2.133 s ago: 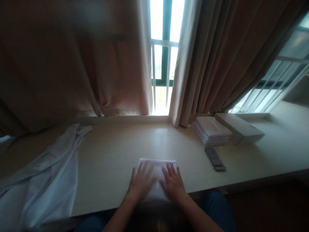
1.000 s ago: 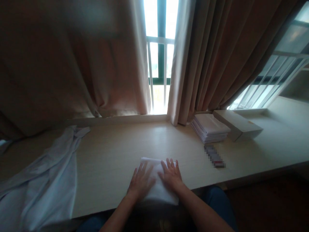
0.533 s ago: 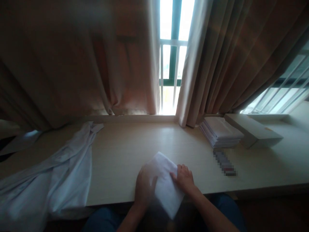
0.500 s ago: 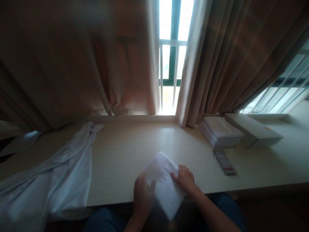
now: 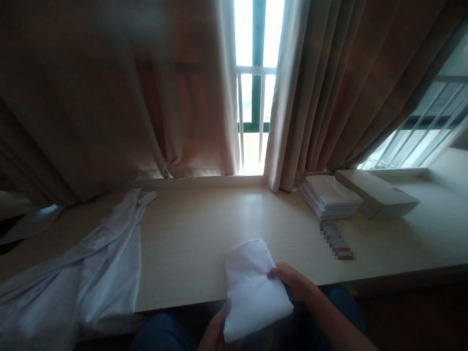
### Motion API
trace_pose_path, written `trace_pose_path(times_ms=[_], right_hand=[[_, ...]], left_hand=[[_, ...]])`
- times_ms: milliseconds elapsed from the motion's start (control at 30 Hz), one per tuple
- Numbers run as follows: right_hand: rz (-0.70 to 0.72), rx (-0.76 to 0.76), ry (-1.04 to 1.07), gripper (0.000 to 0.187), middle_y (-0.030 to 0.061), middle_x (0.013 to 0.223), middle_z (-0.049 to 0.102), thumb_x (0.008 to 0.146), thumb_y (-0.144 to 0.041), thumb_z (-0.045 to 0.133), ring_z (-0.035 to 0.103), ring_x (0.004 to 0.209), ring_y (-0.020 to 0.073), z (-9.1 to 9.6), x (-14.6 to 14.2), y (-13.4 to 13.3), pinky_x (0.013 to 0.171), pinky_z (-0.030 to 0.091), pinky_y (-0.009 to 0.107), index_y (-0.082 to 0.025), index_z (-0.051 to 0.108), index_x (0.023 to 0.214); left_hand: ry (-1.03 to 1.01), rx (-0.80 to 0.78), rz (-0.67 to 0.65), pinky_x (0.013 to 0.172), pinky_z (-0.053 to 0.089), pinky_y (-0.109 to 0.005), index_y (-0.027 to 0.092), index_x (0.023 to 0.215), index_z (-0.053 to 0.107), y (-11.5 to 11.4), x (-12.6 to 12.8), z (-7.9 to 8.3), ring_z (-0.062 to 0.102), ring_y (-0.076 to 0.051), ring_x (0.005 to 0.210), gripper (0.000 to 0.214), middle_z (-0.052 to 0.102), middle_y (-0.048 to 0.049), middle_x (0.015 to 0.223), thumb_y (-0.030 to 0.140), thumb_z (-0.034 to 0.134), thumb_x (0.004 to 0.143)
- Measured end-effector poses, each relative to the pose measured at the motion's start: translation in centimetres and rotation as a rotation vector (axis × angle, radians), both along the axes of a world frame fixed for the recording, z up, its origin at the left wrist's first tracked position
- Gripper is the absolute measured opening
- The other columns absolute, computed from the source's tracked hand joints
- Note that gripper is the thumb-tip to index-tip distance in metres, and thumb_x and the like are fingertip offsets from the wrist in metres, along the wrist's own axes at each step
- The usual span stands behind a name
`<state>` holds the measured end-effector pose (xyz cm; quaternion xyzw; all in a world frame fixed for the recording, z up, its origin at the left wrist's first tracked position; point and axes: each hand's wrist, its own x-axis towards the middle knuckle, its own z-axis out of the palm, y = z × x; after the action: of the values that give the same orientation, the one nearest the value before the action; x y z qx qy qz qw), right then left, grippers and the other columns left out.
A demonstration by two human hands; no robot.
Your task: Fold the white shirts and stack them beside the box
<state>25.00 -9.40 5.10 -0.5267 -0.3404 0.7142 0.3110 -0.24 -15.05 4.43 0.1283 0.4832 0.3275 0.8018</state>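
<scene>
A folded white cloth [image 5: 254, 287] is held between my two hands at the table's front edge, its far end over the tabletop and its near end reaching past the edge. My left hand [image 5: 217, 326] grips its lower left side, thumb along the edge and the other fingers hidden. On the right side, my right hand [image 5: 292, 280] pinches the cloth with the thumb on top and fingers underneath. To the right stands a neat stack of folded white cloths [image 5: 331, 195]. A heap of loose, crumpled white cloth [image 5: 109, 263] spreads over the table's left part and hangs off the front edge.
The pale wooden table [image 5: 186, 243] runs along a window with brown curtains [image 5: 193, 107]. A white box [image 5: 380, 192] sits beside the stack. A blurred-out oblong item [image 5: 338, 241] lies in front of it. Flat sheet-like things [image 5: 32, 222] lie at the far left.
The cloth has turned from a diamond position to nearly straight and come closer to me. My left hand has moved down to its near left corner; the right hand has shifted slightly down and right.
</scene>
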Motion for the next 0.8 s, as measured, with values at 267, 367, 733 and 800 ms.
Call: trace_pose_path(times_ms=[267,367,733,800], right_hand=[[-0.058,-0.010,0.306,0.044,0.0086,0.091,0.071,0.059,-0.016,0.055,0.065,0.076,0.0206,0.3,1.2,-4.2,0.070,0.049,0.030,-0.012,0.063,0.101],[-0.059,-0.002,0.357,0.042,0.0107,0.098,0.070,0.066,-0.022,0.061,0.066,0.082,0.0216,1.0,1.6,-5.4,0.076,0.049,0.032,-0.012,0.062,0.107],[-0.136,0.090,0.242,0.054,0.0118,0.103,0.070,0.069,-0.028,0.068,0.068,0.085,0.0254,2.6,5.6,-6.6,0.077,0.052,0.038,-0.015,0.057,0.120],[-0.148,0.117,0.209,0.057,0.0120,0.106,0.069,0.069,-0.028,0.069,0.068,0.086,0.0259,4.1,8.0,-5.6,0.078,0.052,0.039,-0.017,0.055,0.123]], left_hand=[[-0.015,0.142,-0.088,0.078,0.053,-0.042,0.012,0.113,0.063,0.0,1.4,-1.1,0.068,-0.031,0.090,0.062,0.071,-0.0171,0.101,0.055,0.068,0.070],[0.111,0.228,-0.114,0.082,0.052,-0.042,0.012,0.109,0.065,0.0,1.6,-1.3,0.067,-0.032,0.092,0.062,0.071,-0.0170,0.102,0.051,0.076,0.062],[0.235,0.503,-0.155,0.088,0.049,-0.036,0.019,0.137,0.047,0.4,5.6,2.9,0.063,-0.028,0.103,0.078,0.065,-0.0131,0.120,0.047,0.072,0.068],[0.226,0.554,-0.165,0.088,0.050,-0.035,0.020,0.139,0.045,1.7,8.0,4.1,0.063,-0.026,0.101,0.076,0.065,-0.0119,0.119,0.045,0.070,0.071]])
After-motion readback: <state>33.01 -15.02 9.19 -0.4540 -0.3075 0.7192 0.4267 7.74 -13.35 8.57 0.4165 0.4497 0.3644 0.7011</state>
